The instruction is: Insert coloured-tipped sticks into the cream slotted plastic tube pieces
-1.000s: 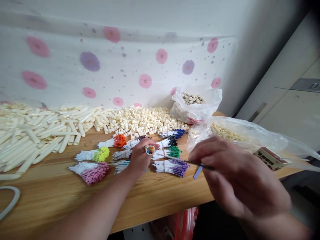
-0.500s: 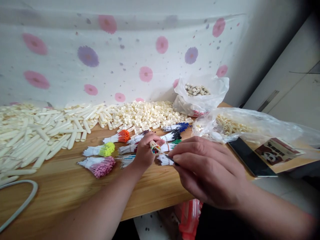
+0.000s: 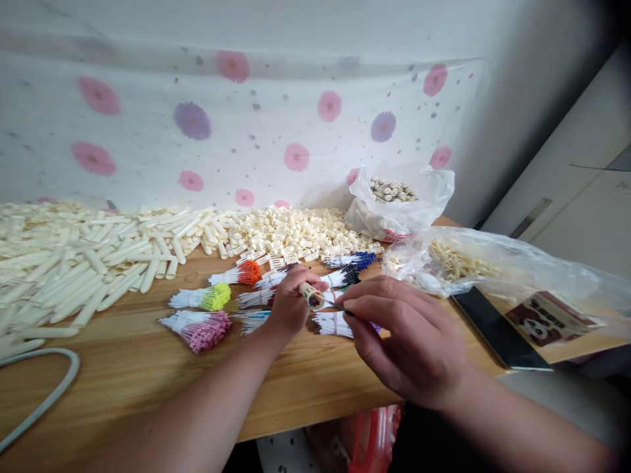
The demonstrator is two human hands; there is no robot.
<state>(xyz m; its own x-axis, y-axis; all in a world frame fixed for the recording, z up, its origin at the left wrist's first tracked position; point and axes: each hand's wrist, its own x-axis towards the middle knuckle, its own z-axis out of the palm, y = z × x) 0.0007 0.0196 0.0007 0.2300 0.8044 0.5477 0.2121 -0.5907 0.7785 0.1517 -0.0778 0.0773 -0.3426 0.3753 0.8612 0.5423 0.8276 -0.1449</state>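
My left hand (image 3: 290,307) is closed around a short cream pen barrel piece (image 3: 310,294) with slots in its side. The barrel's open end faces me, and small coloured bits show at it. My right hand (image 3: 411,338) pinches a thin pen refill (image 3: 334,303), white with a dark end, whose tip is at the barrel's mouth. How deep it reaches inside I cannot tell. Beneath the hands lie refill bundles with coloured ends: orange (image 3: 249,271), yellow (image 3: 217,297), pink (image 3: 207,330), blue (image 3: 362,260) and black (image 3: 349,274).
Long cream pen tubes (image 3: 98,263) and short slotted pieces (image 3: 290,233) are heaped along the back. To the right stand a white bag (image 3: 367,220) of small parts, a clear bag (image 3: 522,253), a black phone (image 3: 497,328) and a panda-printed box (image 3: 547,318). A white cable (image 3: 64,387) curves at left.
The view has tilted slightly up, so the table appears lower. The refill in my right hand shows a shorter length outside the barrel than before. My left hand keeps its hold.
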